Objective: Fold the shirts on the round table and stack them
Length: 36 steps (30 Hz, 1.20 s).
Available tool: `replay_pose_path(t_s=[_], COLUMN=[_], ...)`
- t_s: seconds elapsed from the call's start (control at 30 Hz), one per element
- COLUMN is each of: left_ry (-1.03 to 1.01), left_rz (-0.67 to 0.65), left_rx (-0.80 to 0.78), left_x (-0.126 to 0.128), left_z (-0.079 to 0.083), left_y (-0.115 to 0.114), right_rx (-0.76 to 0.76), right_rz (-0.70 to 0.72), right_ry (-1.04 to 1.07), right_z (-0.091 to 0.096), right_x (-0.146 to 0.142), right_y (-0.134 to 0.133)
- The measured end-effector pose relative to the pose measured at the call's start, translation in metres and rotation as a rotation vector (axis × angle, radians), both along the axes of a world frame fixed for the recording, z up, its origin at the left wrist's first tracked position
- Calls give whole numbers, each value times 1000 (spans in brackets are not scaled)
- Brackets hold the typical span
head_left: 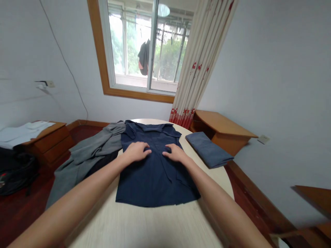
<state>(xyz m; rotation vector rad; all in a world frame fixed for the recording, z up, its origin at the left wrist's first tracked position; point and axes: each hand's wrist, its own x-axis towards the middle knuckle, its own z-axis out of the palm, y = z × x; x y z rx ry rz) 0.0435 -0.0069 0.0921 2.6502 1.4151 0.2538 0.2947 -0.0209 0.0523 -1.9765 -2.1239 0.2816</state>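
Note:
A dark navy shirt (155, 175) lies spread flat on a round pale wooden table (144, 227), collar toward the window. My left hand (137, 151) rests on the shirt's upper middle with fingers curled against the cloth. My right hand (176, 152) lies palm down beside it on the shirt front, fingers together and bent. The two hands nearly meet at the shirt's centre line. Whether either hand pinches the fabric is not visible.
A grey garment (90, 151) hangs over the table's left edge. A folded blue-grey cloth (209, 150) lies at the right edge. A wooden desk (222, 129) stands behind it, a drawer unit (50, 137) at left, with a black bag (15, 172) on the floor.

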Motion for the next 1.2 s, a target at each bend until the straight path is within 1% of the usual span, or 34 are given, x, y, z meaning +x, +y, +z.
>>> replay_pose_path(t_s=[0.03, 0.1, 0.17, 0.23, 0.3, 0.4, 0.47, 0.53, 0.63, 0.73, 0.83, 0.93, 1.0, 1.1, 1.2], left_ry=[-25, -67, -79, -65, -36, -9, -10, -16, -45, -117, -199, -284, -342, -407, -421], left_rz=[-69, -127, -158, -181, -200, -210, -205, -204, -219, -237, -239, -229, -209, -153, -84], left_rx=[-23, -57, -118, -183, -214, -171, -128, -117, -134, -133, -118, -91, -67, -25, 29], left_x=[0, -5, -15, -27, -37, -49, -55, -62, -76, -92, -104, -110, -113, -118, -123], left_z=[-10, -27, -43, -56, -68, -81, -85, -85, -81, -80, -83, -88, -90, -92, -93], left_y=[-20, -54, -76, -88, -95, -100, -104, -108, -113, -117, -118, -119, -119, -120, -122], right_rx=[-16, -35, -45, -48, -50, -48, -54, -87, -152, -168, -161, -146, -138, -121, -72], right_rz=[26, 25, -18, -65, -113, -225, -294, -324, -335, -322, -288, -278, -309, -370, -375], right_ry=[22, 44, 28, -7, -59, -171, -219, -216, -187, -165, -139, -96, -89, -134, -21], right_z=[-9, -20, -26, -27, -25, -22, -18, -14, -7, -4, -6, -9, -11, -15, -20], right_x=[-1, 2, 8, 13, 15, 14, 15, 21, 38, 55, 61, 58, 56, 54, 59], right_y=[-14, -38, -56, -69, -78, -88, -94, -100, -111, -121, -128, -132, -133, -132, -131])
